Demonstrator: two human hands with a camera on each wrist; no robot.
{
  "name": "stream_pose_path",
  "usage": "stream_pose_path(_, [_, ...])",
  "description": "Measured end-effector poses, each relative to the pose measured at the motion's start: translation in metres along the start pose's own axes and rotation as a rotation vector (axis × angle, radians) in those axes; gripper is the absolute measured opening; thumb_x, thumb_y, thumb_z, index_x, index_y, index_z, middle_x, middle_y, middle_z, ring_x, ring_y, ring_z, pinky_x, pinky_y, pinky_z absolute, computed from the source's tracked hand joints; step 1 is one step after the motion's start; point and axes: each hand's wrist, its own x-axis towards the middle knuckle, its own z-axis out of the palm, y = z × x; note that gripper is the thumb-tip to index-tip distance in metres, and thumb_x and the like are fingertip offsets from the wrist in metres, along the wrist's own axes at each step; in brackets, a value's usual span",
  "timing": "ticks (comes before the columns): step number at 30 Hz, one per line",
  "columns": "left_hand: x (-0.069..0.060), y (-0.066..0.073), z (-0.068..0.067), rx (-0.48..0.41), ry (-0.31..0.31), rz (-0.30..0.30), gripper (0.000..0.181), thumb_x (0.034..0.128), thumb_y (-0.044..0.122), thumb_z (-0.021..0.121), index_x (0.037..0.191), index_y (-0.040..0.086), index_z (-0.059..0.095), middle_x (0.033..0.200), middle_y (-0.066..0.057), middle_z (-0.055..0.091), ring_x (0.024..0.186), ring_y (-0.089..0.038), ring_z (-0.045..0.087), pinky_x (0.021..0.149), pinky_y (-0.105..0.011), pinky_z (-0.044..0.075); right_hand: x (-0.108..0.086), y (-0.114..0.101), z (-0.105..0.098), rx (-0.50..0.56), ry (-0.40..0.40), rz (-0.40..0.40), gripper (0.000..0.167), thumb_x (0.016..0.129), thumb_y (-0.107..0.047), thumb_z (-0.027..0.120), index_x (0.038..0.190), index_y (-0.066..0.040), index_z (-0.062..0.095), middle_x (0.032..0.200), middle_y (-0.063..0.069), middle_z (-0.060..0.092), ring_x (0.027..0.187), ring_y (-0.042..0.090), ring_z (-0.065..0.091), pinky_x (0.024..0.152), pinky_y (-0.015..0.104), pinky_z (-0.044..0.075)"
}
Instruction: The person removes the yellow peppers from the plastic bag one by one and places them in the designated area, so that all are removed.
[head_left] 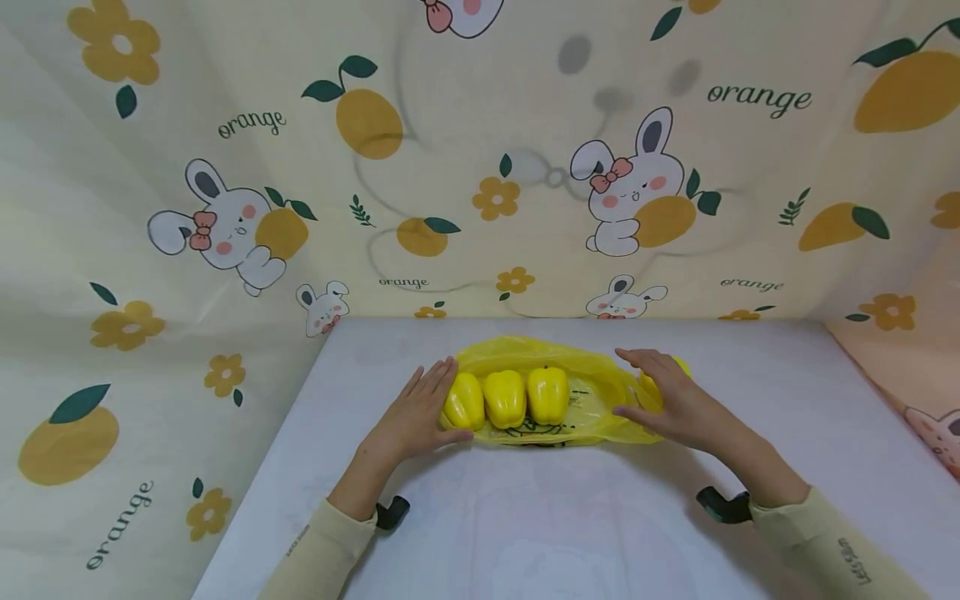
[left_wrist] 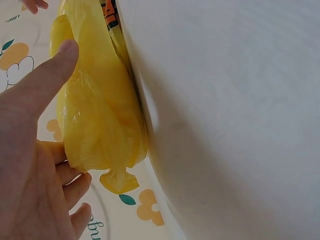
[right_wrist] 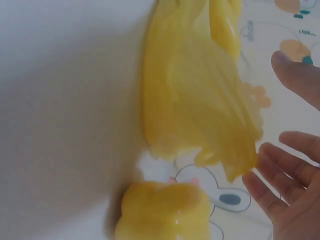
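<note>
Three yellow bell peppers [head_left: 548, 396] sit in a row at the left part of a thin yellow plastic bag [head_left: 600, 410], whose film rises behind and in front of them. My left hand [head_left: 416, 421] touches the bag's left end, fingers straight and thumb spread apart; in the left wrist view the bag [left_wrist: 100, 115] hides the peppers. My right hand [head_left: 682, 404] is held beside the bag's right end, with relaxed, spread fingers and nothing in its grasp. Another yellow bell pepper [right_wrist: 162, 212] lies just beyond that end, partly hidden behind the right hand in the head view.
A white table [head_left: 517, 517] carries everything. Behind it hangs a cream cloth [head_left: 465, 175] printed with rabbits, oranges and flowers, which also runs along the left and right sides. Black straps [head_left: 723, 505] show at both wrists.
</note>
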Motion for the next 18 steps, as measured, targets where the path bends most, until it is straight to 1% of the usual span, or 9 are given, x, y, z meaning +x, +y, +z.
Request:
stream_pose_path(3, [0.0, 0.0, 0.0, 0.0, 0.0, 0.002, 0.119, 0.0928, 0.071, 0.07, 0.173, 0.008, 0.01, 0.181, -0.007, 0.009, 0.167, -0.024, 0.011, 0.136, -0.045, 0.003, 0.002, -0.003, 0.005, -0.016, 0.004, -0.024, 0.087, 0.089, -0.025, 0.091, 0.161, -0.006, 0.045, 0.155, 0.02, 0.052, 0.138, 0.043, 0.049, 0.108, 0.069, 0.052])
stream_pose_path(5, [0.0, 0.0, 0.001, -0.004, 0.003, 0.002, 0.118, 0.093, 0.071, 0.07, 0.173, 0.008, 0.01, 0.181, -0.007, 0.01, 0.167, -0.024, 0.011, 0.136, -0.045, 0.003, 0.003, -0.006, 0.009, -0.021, 0.0, -0.029, 0.087, 0.089, -0.025, 0.091, 0.16, -0.005, 0.046, 0.155, 0.02, 0.052, 0.141, 0.043, 0.047, 0.11, 0.069, 0.049])
stream_pose_path(10, [0.0, 0.0, 0.002, -0.006, 0.003, 0.0, 0.118, 0.0931, 0.07, 0.07, 0.173, 0.008, 0.01, 0.181, -0.007, 0.009, 0.167, -0.024, 0.011, 0.136, -0.045, 0.003, 0.005, -0.011, 0.018, -0.021, -0.014, -0.017, 0.086, 0.088, -0.022, 0.092, 0.16, -0.006, 0.046, 0.155, 0.02, 0.053, 0.143, 0.043, 0.047, 0.113, 0.069, 0.047])
stream_pose_path(15, [0.0, 0.0, 0.002, -0.004, -0.004, -0.003, 0.119, 0.0929, 0.071, 0.07, 0.173, 0.008, 0.01, 0.181, -0.006, 0.008, 0.167, -0.023, 0.01, 0.136, -0.045, 0.002, 0.007, -0.013, 0.025, -0.044, -0.011, -0.007, 0.086, 0.09, -0.026, 0.091, 0.16, -0.006, 0.046, 0.155, 0.021, 0.053, 0.144, 0.045, 0.046, 0.114, 0.069, 0.046])
stream_pose_path(18, [0.0, 0.001, 0.002, -0.004, -0.007, -0.006, 0.119, 0.0928, 0.071, 0.07, 0.173, 0.009, 0.009, 0.181, -0.006, 0.008, 0.167, -0.023, 0.01, 0.136, -0.044, 0.002, 0.009, -0.014, 0.03, -0.037, -0.013, 0.001, 0.086, 0.09, -0.027, 0.09, 0.161, -0.006, 0.045, 0.155, 0.022, 0.053, 0.144, 0.045, 0.045, 0.114, 0.069, 0.046])
